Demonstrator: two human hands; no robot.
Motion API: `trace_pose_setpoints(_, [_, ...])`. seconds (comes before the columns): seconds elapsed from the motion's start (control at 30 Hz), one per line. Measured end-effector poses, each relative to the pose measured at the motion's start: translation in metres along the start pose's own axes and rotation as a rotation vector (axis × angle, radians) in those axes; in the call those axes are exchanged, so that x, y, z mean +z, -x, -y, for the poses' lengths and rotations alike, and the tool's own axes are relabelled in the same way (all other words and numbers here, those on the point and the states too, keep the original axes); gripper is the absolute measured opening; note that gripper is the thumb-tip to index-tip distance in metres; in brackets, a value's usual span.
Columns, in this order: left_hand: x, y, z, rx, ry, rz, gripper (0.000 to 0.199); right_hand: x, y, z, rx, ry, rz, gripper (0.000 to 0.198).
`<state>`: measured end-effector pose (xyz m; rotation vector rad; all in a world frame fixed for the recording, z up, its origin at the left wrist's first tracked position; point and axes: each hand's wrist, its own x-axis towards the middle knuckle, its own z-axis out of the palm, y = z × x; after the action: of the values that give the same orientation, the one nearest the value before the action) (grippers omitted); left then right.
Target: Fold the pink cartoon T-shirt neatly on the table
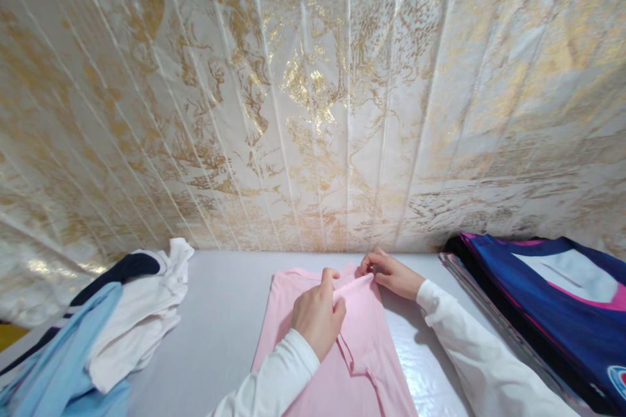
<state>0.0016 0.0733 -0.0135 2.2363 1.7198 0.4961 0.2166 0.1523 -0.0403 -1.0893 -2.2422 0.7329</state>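
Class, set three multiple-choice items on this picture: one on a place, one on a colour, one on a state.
1. Where does the loose heap of white and light blue clothes lie?
A. at the left
B. at the right
C. under the hands

2. What colour is the flat cotton garment under the hands?
A. green
B. pink
C. black

3. What is the left hand doing?
A. lying flat and open
B. pinching a fold of cloth
C. hanging in the air

Key: 1 A, heap sits left; 2 B, cloth is pink; 3 B, its fingers grip a fold, as the right hand does.
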Motion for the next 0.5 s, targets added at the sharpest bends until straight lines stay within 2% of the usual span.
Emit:
trace_pose_setpoints(0.1, [-0.001,0.002,-0.003,0.028,-0.051,0.012,0.037,0.001,-0.001,-0.003,-0.011,-0.006,-0.016,0.023])
trace_pose_setpoints(0.27, [0.002,0.003,-0.002,0.011,-0.200,0.056,0.042,0.004,-0.001,-0.013,0.048,0.072,-0.050,0.023])
trace_pose_setpoints(0.5, [0.002,-0.001,0.003,-0.001,-0.217,0.082,0.040,0.014,-0.004,-0.013,0.060,0.145,-0.111,0.023])
